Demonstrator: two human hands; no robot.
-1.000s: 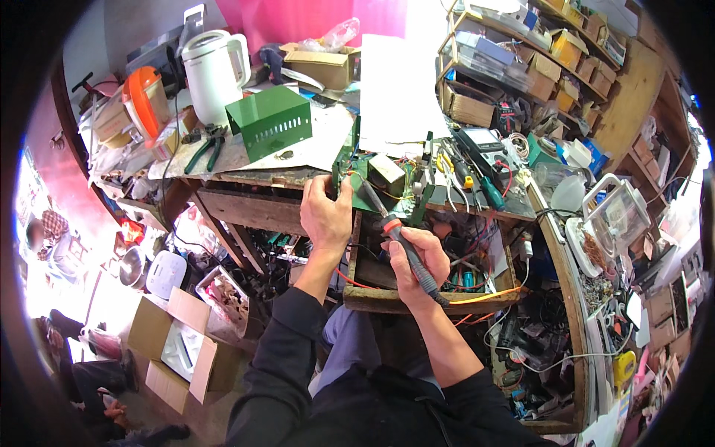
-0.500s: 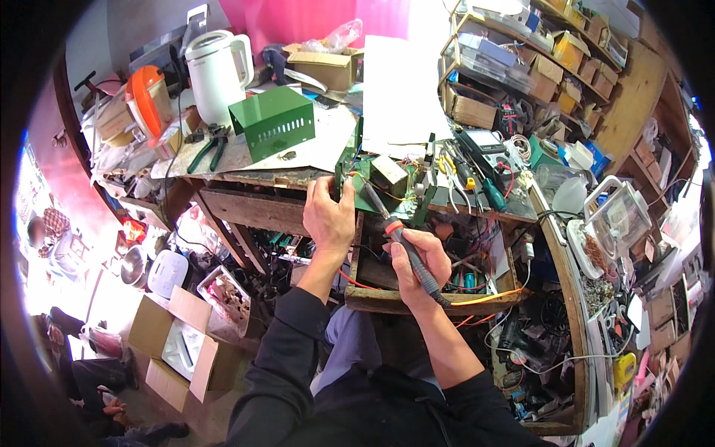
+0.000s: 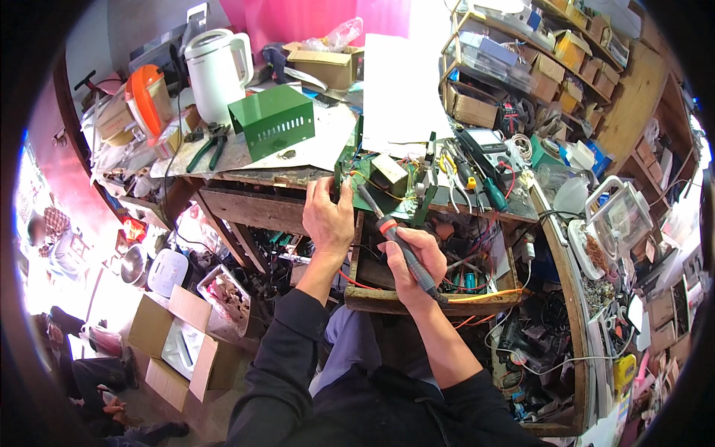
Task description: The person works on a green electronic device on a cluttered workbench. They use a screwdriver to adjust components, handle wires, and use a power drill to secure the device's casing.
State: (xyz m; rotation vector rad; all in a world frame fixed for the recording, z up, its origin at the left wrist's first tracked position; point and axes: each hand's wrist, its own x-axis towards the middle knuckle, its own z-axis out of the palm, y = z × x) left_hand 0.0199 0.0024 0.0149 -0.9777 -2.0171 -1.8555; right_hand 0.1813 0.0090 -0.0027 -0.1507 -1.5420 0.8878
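My right hand [image 3: 414, 262] grips a soldering iron [image 3: 403, 242] with a red and black handle, its tip pointing up and left. The tip lies over the left part of an open green metal chassis [image 3: 382, 200] at the bench's front edge. Whether it touches anything there I cannot make out. Inside the chassis sit a pale boxy transformer-like block [image 3: 390, 172] and thin coloured wires. Bent fingers of my left hand [image 3: 328, 217] pinch the chassis's left side panel; exactly what lies between the fingertips is hidden. A slotted green metal cover [image 3: 277, 121] stands behind, to the left.
Below the chassis, an open wooden drawer [image 3: 417, 300] holds tools and wires. Pliers [image 3: 453, 177] and screwdrivers lie at right, green-handled cutters [image 3: 209, 147] at left. A white jug [image 3: 214, 82] stands farther back. An open carton [image 3: 182, 348] sits on the floor; another person's hand [image 3: 113, 407] shows lower left.
My right hand and the soldering iron have shifted slightly left, and the iron's tip sits a little lower and nearer me. My left hand stays at the chassis.
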